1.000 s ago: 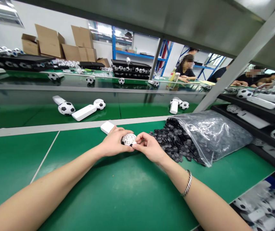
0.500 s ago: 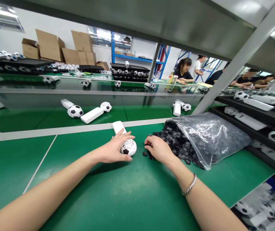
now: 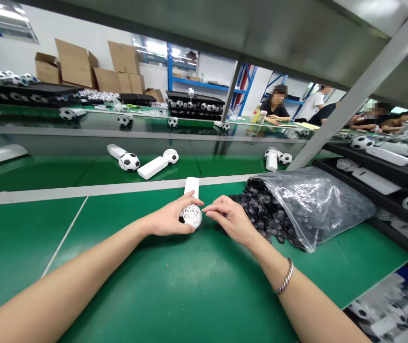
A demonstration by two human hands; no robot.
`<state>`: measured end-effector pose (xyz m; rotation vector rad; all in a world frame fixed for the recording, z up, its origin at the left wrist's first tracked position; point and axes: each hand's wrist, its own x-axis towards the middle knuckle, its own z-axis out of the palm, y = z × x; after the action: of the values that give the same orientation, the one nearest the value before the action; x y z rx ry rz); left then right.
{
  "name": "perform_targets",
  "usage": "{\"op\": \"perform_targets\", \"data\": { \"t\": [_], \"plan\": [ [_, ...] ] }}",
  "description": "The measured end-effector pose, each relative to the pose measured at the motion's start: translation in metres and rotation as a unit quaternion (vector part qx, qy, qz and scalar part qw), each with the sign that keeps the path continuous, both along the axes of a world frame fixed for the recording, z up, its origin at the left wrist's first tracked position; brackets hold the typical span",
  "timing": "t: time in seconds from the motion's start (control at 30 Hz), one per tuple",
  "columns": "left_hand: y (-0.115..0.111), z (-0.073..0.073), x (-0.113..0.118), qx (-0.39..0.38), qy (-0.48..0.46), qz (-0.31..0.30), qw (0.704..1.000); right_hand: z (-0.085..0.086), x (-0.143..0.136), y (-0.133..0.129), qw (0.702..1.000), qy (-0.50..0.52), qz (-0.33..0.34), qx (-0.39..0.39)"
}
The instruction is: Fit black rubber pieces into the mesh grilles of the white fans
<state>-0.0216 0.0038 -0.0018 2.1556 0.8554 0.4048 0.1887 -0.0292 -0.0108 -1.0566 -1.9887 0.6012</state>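
A white handled piece with a round latticed football head [image 3: 191,216] lies on the green table [image 3: 175,286], its handle pointing away. My left hand [image 3: 170,216] is wrapped around the left side of the ball, thumb in front and fingers behind. Just right of the ball, my right hand [image 3: 230,219] is pinched; whatever its fingertips hold is too small to make out. Behind and right of that hand, black flat pieces [image 3: 266,209] spill from a clear plastic bag [image 3: 321,202].
Beyond the pale ledge [image 3: 46,193], several football-headed pieces, one a ball [image 3: 129,162], lie on a green belt. Black trays [image 3: 361,176] with more pieces stand right, beside a slanted metal post [image 3: 350,95]. People sit and stand at the back right.
My right hand has moved left from the black pieces to beside the ball. The ball has turned, its handle now pointing straighter away. The pieces on the belt have shifted right.
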Motion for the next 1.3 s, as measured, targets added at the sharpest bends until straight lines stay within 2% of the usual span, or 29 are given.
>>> {"op": "perform_targets", "data": {
  "t": [0.07, 0.23, 0.4, 0.5, 0.67, 0.83, 0.97, 1.07, 1.17, 1.23, 1.3],
  "plan": [
    [0.000, 0.000, 0.000, 0.001, 0.003, -0.004, 1.000, 0.000, -0.001, -0.001, 1.000, 0.003, 0.002, 0.031],
    [0.000, 0.002, 0.000, -0.001, 0.006, -0.006, 1.000, 0.000, -0.005, -0.006, 0.999, 0.033, -0.008, 0.021],
    [0.001, 0.002, 0.001, 0.015, -0.011, -0.020, 1.000, 0.001, -0.012, -0.008, 0.998, 0.017, 0.059, 0.030],
    [0.001, 0.001, 0.001, 0.018, -0.024, -0.024, 0.999, -0.001, -0.017, -0.008, 0.997, 0.041, 0.059, 0.009],
    [0.000, 0.000, 0.003, 0.012, -0.034, -0.005, 0.999, -0.007, -0.023, -0.005, 0.988, 0.122, 0.041, -0.081],
    [-0.003, -0.001, 0.007, 0.009, -0.044, 0.012, 0.999, -0.013, -0.026, 0.002, 0.953, 0.202, 0.045, -0.220],
    [-0.003, -0.003, 0.009, -0.001, -0.047, 0.032, 0.998, -0.014, -0.026, 0.007, 0.944, 0.206, 0.032, -0.254],
    [-0.003, -0.004, 0.009, -0.006, -0.044, 0.033, 0.999, -0.011, -0.018, 0.008, 0.962, 0.131, 0.007, -0.240],
    [-0.002, -0.004, 0.008, 0.019, -0.032, 0.040, 0.999, -0.006, -0.002, 0.006, 0.983, -0.049, -0.040, -0.175],
    [-0.001, -0.004, 0.007, 0.037, -0.007, 0.078, 0.996, -0.003, 0.007, 0.004, 0.975, -0.164, -0.066, -0.132],
    [0.001, -0.004, 0.006, 0.037, 0.023, 0.131, 0.990, -0.002, 0.011, 0.003, 0.964, -0.224, -0.073, -0.123]
  ]
}}
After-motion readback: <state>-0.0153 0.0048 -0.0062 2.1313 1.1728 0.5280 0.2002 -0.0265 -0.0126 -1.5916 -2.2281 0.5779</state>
